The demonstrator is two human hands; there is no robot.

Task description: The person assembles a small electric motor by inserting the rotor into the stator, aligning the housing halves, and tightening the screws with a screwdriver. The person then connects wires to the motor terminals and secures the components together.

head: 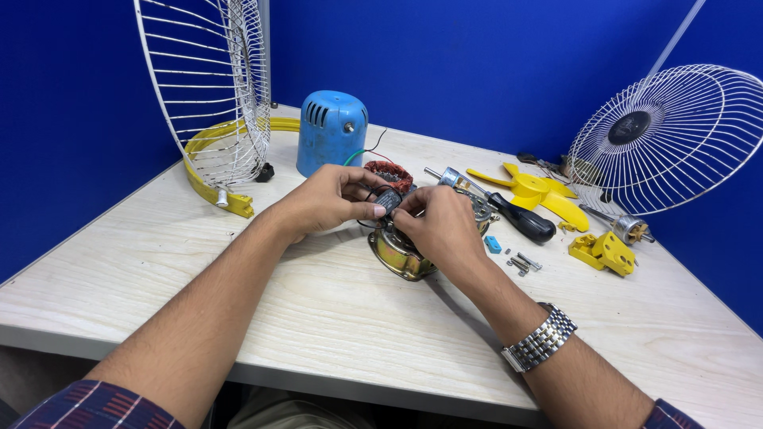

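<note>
Both my hands meet over a brass-coloured fan motor housing (395,256) at the middle of the pale wooden table (334,318). My left hand (327,199) pinches a small black block-shaped part (388,199) with thin wires on it, thumb on its side. My right hand (439,226) grips the same part from the right, fingers curled over the motor. A copper-wound stator (388,171) lies just behind my fingers. Black wires run from the part down to the motor.
A blue motor cover (331,131) stands behind. A white wire fan guard (213,87) with a yellow ring (208,179) leans at the left, another guard (671,139) at the right. A yellow fan blade (540,193), black-handled screwdriver (520,220), screws (521,263) and yellow plastic bracket (604,253) lie to the right.
</note>
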